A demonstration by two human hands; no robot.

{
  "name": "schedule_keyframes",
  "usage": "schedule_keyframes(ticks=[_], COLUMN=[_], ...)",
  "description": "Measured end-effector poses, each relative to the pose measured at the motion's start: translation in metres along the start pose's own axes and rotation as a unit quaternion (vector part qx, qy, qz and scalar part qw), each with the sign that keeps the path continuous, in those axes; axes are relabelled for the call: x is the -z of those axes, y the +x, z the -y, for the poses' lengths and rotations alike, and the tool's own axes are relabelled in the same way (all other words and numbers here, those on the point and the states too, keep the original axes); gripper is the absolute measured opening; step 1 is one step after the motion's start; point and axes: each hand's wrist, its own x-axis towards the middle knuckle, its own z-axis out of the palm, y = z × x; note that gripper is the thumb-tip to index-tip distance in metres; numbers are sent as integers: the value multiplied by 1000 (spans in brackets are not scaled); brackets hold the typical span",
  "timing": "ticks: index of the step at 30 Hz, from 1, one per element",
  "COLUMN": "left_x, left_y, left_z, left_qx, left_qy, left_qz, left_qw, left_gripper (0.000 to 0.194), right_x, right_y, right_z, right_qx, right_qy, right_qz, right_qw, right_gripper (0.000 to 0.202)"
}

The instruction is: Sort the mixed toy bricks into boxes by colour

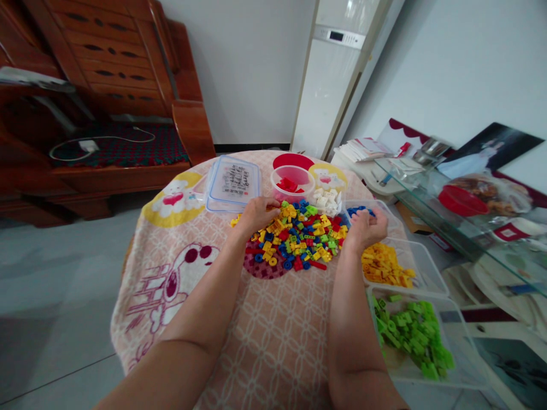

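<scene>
My left hand reaches into the far left side of a mixed pile of toy building bricks, yellow, blue, red and green. Its fingers are bent and pressed together, and what is between them is hidden. Over a clear container of blue bricks at the right hovers my right hand. Its fingers are closed in a pinch; I cannot make out what they hold. Nearer to me, yellow bricks and green bricks fill separate clear containers. Red bricks lie in a round tub behind the pile.
White bricks sit beside the tub, with a red lid behind it. A lidded plastic box stands at the back left of the cloth-covered table. A cluttered glass shelf flanks the right; a wooden bench is at left.
</scene>
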Motion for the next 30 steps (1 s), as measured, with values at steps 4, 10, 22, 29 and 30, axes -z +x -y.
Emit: schedule_keyframes(ticks=[4,10,22,29,30], left_x=[0,0,1,1,1], left_y=[0,1,1,1,1], left_z=[0,0,0,1,1], left_qx=[3,3,-6,-3,-2], left_qy=[3,11,-2,-4,-7], left_qz=[-1,4,2,6,5], left_qw=[1000,1000,1000,1000,1000], left_gripper=[35,37,34,34,34], right_x=[5,19,29,21,19], right_y=[-1,-1,16,23,24], right_z=[4,7,-6,0,1], right_qx=[9,21,66,61,59], right_qy=[-28,-95,-266,-337,-346], right_qz=[31,-60,145,180,178], right_qw=[999,993,951,922,919], right_gripper=[65,68,44,38,39])
